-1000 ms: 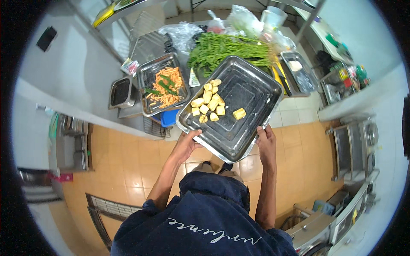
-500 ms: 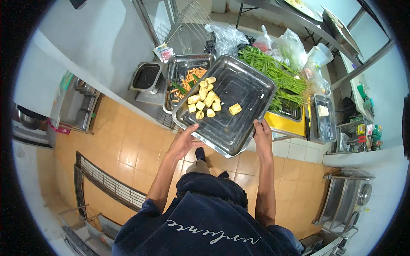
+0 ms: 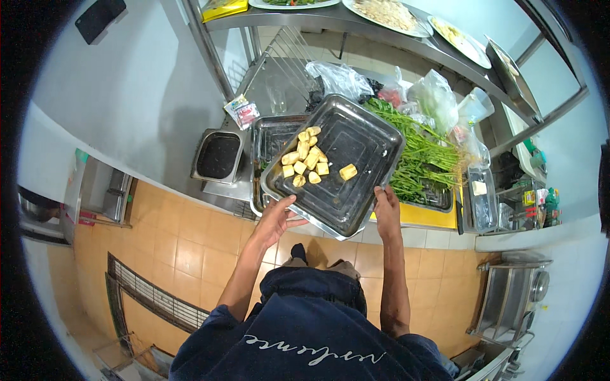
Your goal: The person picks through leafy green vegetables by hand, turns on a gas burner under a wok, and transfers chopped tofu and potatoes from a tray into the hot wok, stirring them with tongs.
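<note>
Both my hands hold a rectangular metal tray (image 3: 359, 136), tilted at an angle in front of me. My left hand (image 3: 273, 222) grips its near left corner with thumb on the rim; my right hand (image 3: 387, 216) pinches the near right edge. Pale yellow cut chunks (image 3: 310, 154) lie bunched in the tray's left half, and a single chunk (image 3: 348, 172) sits apart near the middle. Beneath the held tray, a second metal tray (image 3: 270, 130) shows only in part. Long-stemmed leafy greens (image 3: 426, 155) rest to the right, on another tray.
A deep metal pan (image 3: 218, 155) stands at the left of the counter. Plastic bags (image 3: 432, 95) crowd the back. A yellow board (image 3: 438, 218), a knife (image 3: 459, 209) and a narrow tray (image 3: 481, 200) are at the right. Plates of food (image 3: 387, 14) occupy the raised shelf (image 3: 305, 19).
The held tray has come over the second tray, hiding the orange strips that showed there. The view has tilted, bringing more of the raised shelf and its plates into sight.
</note>
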A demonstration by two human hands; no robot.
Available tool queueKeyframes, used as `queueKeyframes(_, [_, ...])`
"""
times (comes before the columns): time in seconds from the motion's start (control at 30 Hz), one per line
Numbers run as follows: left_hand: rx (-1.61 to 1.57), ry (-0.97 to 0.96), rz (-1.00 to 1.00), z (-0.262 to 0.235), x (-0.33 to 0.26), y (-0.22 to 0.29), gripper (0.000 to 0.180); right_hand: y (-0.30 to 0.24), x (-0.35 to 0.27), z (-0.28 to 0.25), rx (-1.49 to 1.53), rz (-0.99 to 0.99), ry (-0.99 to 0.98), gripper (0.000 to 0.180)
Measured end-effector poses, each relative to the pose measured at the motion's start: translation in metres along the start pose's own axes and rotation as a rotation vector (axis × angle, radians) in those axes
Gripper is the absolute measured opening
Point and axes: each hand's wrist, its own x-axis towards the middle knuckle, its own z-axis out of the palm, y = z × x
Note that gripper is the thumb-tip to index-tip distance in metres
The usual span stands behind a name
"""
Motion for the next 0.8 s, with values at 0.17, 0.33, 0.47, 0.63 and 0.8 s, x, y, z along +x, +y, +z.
queueKeyframes(0.17, [0.022, -0.036, -0.012, -0.006, 0.021, 0.012, 0.063, -0.017, 0.02, 0.016, 0.024, -0.023, -0.009, 0.028])
queueKeyframes(0.33, [0.076, 0.091, 0.049, -0.01, 0.028, 0.005, 0.061, -0.005, 0.054, -0.011, -0.116, -0.001, 0.187, 0.025])
queueKeyframes(0.47, [0.216, 0.443, 0.229, -0.042, 0.023, -0.017, 0.04, -0.017, 0.079, -0.034, -0.032, -0.052, 0.036, 0.018])
queueKeyframes(0.63, [0.255, 0.805, 0.374, -0.058, 0.022, -0.051, 0.023, -0.034, 0.109, -0.051, -0.103, -0.015, -0.093, 0.009])
queueKeyframes(0.8, [0.178, 0.723, 0.392, -0.018, 0.036, -0.049, 0.028, -0.012, 0.135, -0.056, -0.09, 0.016, -0.09, 0.015])
